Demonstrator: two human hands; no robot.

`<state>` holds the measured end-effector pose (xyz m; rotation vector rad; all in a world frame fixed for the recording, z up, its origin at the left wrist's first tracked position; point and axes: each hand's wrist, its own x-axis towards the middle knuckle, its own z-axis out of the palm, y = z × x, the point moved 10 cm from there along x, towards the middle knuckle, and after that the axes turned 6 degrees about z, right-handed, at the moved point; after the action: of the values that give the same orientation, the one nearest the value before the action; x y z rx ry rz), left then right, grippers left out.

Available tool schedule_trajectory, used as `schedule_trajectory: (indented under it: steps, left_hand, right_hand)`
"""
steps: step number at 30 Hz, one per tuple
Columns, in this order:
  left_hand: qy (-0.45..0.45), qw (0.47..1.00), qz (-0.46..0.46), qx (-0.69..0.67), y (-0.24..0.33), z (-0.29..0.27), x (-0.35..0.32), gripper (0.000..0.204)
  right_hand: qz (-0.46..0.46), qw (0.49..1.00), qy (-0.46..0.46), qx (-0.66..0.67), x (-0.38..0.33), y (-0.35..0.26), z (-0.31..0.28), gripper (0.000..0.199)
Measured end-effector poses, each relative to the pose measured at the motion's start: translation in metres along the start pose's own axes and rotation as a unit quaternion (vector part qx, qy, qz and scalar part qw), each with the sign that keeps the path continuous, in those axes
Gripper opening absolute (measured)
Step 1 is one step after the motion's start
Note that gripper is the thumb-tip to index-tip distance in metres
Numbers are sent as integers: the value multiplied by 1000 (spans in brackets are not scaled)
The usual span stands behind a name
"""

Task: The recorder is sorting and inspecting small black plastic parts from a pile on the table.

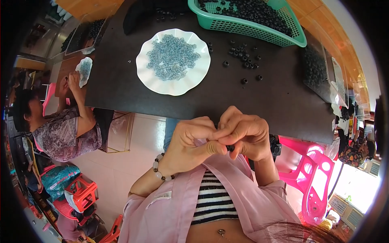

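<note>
In front of my chest, just off the table's near edge, my two hands meet with bent fingers. My left hand [192, 141] pinches a small black part [230, 148] between thumb and fingers. Closed round the other side of that part is my right hand [248, 135]; the fingers cover most of it. Beyond my hands stands a white wavy-edged plate [144, 79], heaped with small clear bluish pieces [172, 56]. Loose black hollow parts [244, 58] lie scattered to its right on the dark table [182, 106].
A green perforated basket [251, 30] full of black parts stands at the far side. Clear bins [316, 73] sit at the right edge. A pink plastic stool [312, 178] is at my right. To the left another person [67, 125] works beside a smaller white plate [85, 71].
</note>
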<state>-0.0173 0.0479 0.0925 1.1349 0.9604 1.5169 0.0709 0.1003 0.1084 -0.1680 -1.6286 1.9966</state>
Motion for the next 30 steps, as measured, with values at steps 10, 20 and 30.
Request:
schedule_trajectory:
  steps: [10, 20, 30]
  left_hand:
    - [39, 996, -5, 77, -16, -11, 1, 15]
    - [103, 974, -118, -166, -67, -13, -4, 14]
    - [126, 980, -83, -131, -68, -22, -6, 15]
  right_hand:
    - [57, 995, 80, 22, 1, 29, -18, 20]
    - [113, 981, 37, 154, 2, 65, -26, 40]
    - [91, 985, 79, 119, -3, 59, -32, 41]
